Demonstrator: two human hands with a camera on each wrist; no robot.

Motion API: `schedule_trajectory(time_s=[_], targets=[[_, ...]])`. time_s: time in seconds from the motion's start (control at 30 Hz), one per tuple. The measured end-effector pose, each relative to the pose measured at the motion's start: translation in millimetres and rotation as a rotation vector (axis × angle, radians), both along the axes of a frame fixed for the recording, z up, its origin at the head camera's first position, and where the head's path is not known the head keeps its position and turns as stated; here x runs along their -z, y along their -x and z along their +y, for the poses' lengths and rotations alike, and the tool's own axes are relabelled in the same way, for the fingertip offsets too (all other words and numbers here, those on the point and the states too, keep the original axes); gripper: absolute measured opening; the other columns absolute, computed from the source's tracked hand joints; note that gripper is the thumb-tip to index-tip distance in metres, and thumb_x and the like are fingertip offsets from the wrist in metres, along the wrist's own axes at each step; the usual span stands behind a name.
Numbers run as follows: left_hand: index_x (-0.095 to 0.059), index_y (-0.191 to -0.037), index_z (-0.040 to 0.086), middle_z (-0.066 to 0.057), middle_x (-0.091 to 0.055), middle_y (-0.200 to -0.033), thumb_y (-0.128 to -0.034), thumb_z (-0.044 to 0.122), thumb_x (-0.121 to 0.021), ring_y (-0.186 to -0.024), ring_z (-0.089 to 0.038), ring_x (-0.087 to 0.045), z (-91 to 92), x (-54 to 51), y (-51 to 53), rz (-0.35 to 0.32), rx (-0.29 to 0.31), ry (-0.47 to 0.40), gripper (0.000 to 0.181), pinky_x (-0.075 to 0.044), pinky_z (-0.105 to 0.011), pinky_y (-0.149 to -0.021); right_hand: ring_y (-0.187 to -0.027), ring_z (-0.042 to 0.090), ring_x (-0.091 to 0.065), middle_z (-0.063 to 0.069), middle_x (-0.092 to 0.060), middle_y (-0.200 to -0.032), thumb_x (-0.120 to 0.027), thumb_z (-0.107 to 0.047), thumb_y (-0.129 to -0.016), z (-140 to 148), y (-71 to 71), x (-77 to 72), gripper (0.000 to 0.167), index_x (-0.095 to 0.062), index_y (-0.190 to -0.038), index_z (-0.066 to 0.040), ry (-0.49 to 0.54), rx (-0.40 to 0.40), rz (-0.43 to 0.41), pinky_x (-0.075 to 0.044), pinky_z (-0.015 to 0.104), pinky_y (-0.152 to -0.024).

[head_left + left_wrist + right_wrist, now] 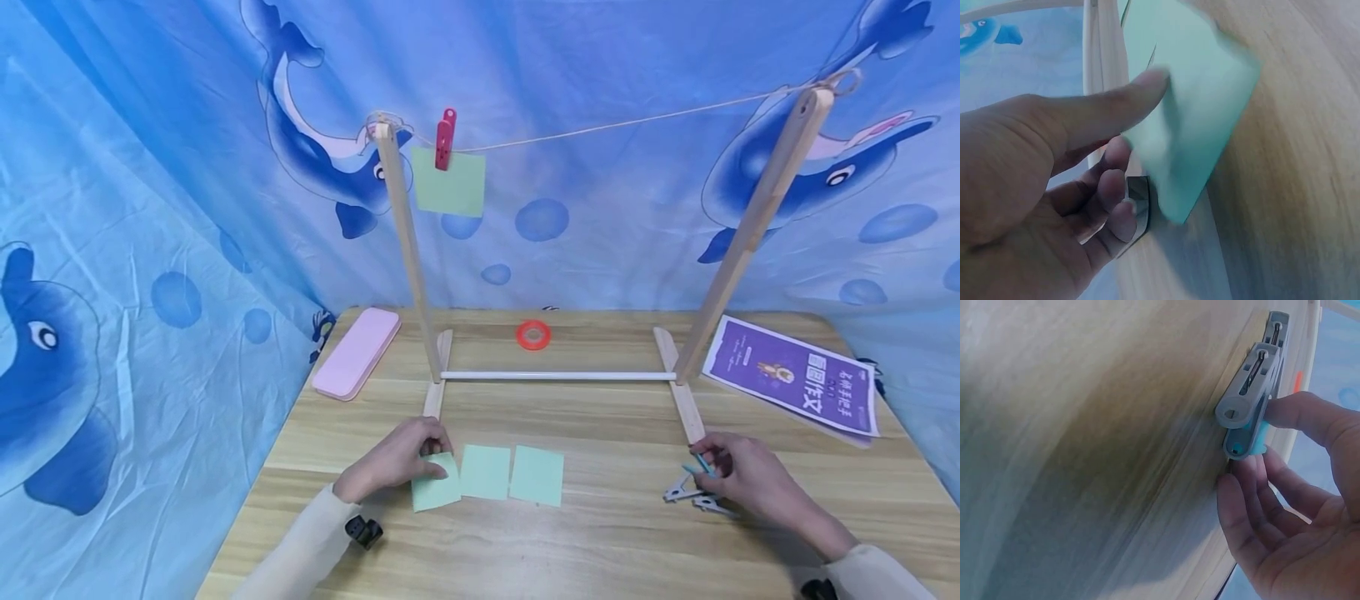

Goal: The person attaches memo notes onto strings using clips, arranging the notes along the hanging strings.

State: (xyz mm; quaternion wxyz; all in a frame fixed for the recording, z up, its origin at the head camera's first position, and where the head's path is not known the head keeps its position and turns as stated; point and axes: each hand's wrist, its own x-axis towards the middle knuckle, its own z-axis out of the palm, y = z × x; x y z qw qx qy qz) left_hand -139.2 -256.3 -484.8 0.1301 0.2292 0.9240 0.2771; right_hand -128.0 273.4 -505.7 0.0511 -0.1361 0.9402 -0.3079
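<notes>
My left hand (405, 454) pinches the leftmost green paper square (437, 492); in the left wrist view the thumb lies on the face of the paper (1204, 94), which is lifted at a slant. Two more green squares (485, 472) (537, 476) lie flat to its right. My right hand (753, 479) has its thumb and fingers around a teal clothespin (703, 465), beside grey clothespins (678, 492). The right wrist view shows grey clips (1250, 384) in front of the teal one (1260, 437). A red clothespin (445, 140) holds a green square (450, 183) on the string (615, 127).
A wooden frame with a left post (408, 242), a right post (750, 225) and a white crossbar (558, 376) stands on the table. Behind the bar lies a red tape roll (533, 335). A pink case (357, 353) is at the left, a purple booklet (795, 375) at the right.
</notes>
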Motion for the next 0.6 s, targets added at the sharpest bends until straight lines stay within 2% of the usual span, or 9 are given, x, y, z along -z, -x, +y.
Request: schedule_trajectory(time_s=[0.1, 0.3, 0.4, 0.6], targets=[[-0.076, -0.090, 0.014, 0.004, -0.068, -0.086, -0.0838, 0.010, -0.087, -0.079, -0.011, -0.059, -2.0, 1.1, 0.0, 0.007, 0.002, -0.002, 0.013, -0.051, -0.022, -0.070, -0.069, -0.004, -0.053, -0.005, -0.066, -0.081, -0.088, -0.010, -0.073, 0, 0.2, -1.3, 0.035, -0.075, -0.106, -0.005, -0.024, 0.006, 0.012, -0.048, 0.019, -0.059], [-0.077, -0.089, 0.017, 0.007, -0.070, -0.087, -0.0875, 0.011, -0.084, -0.082, -0.008, -0.061, -3.8, -0.2, 0.5, 0.006, 0.006, 0.006, 0.009, -0.053, -0.022, -0.074, -0.070, -0.002, -0.057, -0.003, -0.067, -0.082, -0.088, -0.010, -0.071, 1, 1.1, -6.4, 0.036, -0.072, -0.104, -0.007, 0.011, 0.013, 0.015, -0.052, 0.020, -0.061], [-0.076, -0.090, 0.015, 0.006, -0.071, -0.086, -0.0893, 0.010, -0.082, -0.080, -0.004, -0.061, -5.2, -2.9, 1.3, -0.018, 0.021, -0.007, 0.008, -0.056, -0.023, -0.074, -0.069, -0.002, -0.057, -0.003, -0.066, -0.080, -0.089, -0.009, -0.069, 2, 1.6, -9.2, 0.038, -0.070, -0.102, -0.007, 0.019, 0.018, 0.050, -0.053, 0.020, -0.060], [-0.074, -0.092, 0.011, 0.006, -0.068, -0.082, -0.0944, 0.014, -0.077, -0.074, -0.001, -0.058, -11.1, -7.2, 1.9, -0.066, 0.057, -0.044, 0.004, -0.054, -0.020, -0.069, -0.070, -0.001, -0.055, -0.001, -0.063, -0.081, -0.089, -0.003, -0.068, 6, 2.4, -13.5, 0.039, -0.067, -0.101, -0.006, 0.061, 0.022, 0.106, -0.052, 0.020, -0.059]])
